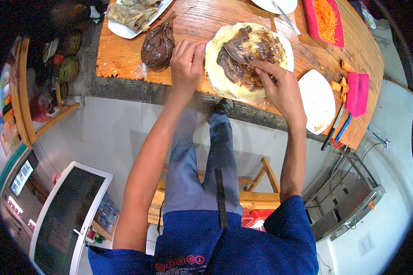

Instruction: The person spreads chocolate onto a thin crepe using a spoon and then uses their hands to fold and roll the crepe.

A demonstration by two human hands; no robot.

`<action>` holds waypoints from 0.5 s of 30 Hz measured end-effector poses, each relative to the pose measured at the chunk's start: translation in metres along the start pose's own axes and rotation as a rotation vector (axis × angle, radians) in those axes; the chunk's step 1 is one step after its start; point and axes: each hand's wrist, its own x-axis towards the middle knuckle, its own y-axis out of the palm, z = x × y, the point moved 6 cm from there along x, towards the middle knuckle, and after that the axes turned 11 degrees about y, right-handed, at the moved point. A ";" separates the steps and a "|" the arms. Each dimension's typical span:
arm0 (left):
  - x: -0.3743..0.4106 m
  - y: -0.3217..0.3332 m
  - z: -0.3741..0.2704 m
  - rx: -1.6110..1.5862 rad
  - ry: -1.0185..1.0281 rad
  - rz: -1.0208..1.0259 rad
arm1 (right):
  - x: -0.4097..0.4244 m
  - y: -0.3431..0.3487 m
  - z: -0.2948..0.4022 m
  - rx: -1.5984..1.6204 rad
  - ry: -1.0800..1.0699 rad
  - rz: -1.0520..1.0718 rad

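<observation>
My right hand holds a metal spoon by its handle, with the bowl lying on dark brown sauce. The sauce is smeared over a round, pale yellow flatbread or pancake with a wavy edge, on a white plate that shows along its right side. At the left edge of the flatbread rests my left hand, thumb upward and fingers bent; its grip is partly hidden. Just left of this hand sits a dark brown plastic bag, full and gathered at the top.
A white dish with crumbs lies to the right. Beyond it are carrot pieces, a pink container, a black-handled knife and a blue-handled tool. Shredded carrot fills a pink basket. Brownish folded food covers a plate, upper left.
</observation>
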 end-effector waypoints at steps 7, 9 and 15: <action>-0.001 0.000 0.003 0.011 0.011 0.005 | 0.011 -0.007 0.023 -0.334 -0.180 0.168; -0.001 0.000 0.003 0.023 0.015 0.012 | 0.005 -0.012 0.026 -0.359 -0.199 0.186; 0.002 0.002 -0.001 0.066 0.030 0.035 | 0.004 -0.016 0.015 -0.347 -0.243 0.218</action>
